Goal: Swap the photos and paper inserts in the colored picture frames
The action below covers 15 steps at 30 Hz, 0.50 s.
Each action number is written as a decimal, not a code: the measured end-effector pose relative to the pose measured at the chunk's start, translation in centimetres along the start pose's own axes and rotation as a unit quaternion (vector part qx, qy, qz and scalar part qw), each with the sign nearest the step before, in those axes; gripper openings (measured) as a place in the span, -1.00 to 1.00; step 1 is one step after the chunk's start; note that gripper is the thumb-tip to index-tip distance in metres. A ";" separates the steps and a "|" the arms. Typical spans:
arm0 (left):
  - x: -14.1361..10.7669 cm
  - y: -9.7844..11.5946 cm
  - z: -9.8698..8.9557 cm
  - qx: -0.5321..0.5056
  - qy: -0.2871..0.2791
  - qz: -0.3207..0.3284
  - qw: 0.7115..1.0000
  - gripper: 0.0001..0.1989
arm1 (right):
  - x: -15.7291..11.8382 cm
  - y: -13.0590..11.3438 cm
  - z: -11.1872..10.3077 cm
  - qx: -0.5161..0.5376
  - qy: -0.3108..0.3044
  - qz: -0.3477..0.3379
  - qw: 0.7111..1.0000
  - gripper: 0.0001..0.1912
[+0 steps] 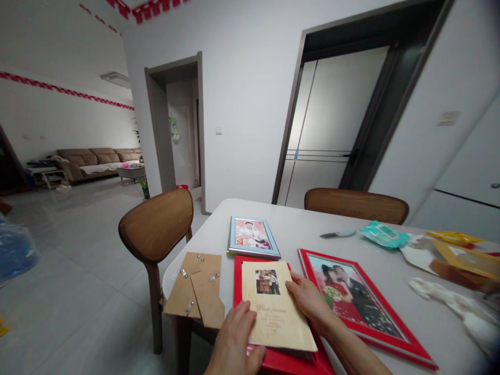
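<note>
A cream paper insert (269, 317) with a small printed photo lies over a red picture frame (237, 281) at the table's near edge. My left hand (236, 341) rests at the insert's lower left, fingers stretched onto its edge and thumb apart, close to the red frame. At the right edge, my right hand (310, 299) has its fingers closed on the insert; its fingertips show partly. Left of these lies a brown backing board (199, 281) with metal clips. A light blue framed photo (252, 237) is just behind the red frame.
A large red-framed couple photo (351, 297) lies right of my right hand. Farther back are a knife (338, 234), a teal wipes packet (385, 235), a cardboard box (464, 263) and crumpled white material (449, 302). Wooden chairs (156, 224) stand at the left and far sides.
</note>
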<state>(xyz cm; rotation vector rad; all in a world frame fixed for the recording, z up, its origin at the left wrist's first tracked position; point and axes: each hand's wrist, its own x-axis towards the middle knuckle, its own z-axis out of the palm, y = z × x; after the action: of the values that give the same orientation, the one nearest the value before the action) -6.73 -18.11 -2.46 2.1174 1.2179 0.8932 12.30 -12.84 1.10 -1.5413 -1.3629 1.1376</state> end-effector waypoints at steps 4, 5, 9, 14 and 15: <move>0.0 0.2 -0.4 0.028 -0.010 0.029 0.999 -0.56 | 0.8 0.1 -0.1 -0.214 0.054 -0.050 0.974 -0.58; 0.1 0.4 -0.6 0.030 -0.013 0.036 0.999 -0.58 | 0.9 0.1 -0.3 -0.284 0.073 -0.063 0.954 -0.60; 0.3 1.1 -1.0 0.050 -0.028 0.058 0.997 -0.65 | 0.9 0.4 -0.5 -0.429 0.114 -0.051 0.895 -0.65; 0.0 1.2 -0.9 0.076 -0.033 0.068 0.994 -0.64 | 0.8 1.0 -0.3 -0.497 0.132 -0.027 0.857 -0.66; -0.2 1.1 -1.1 0.075 -0.031 0.074 0.994 -0.63 | 0.7 1.1 -0.3 -0.513 0.133 -0.029 0.848 -0.66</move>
<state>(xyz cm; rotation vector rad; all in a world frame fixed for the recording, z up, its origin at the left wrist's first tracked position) -7.06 -18.62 -1.07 2.3627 1.1401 0.8139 12.94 -12.26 0.09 -2.2300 -1.9159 0.0373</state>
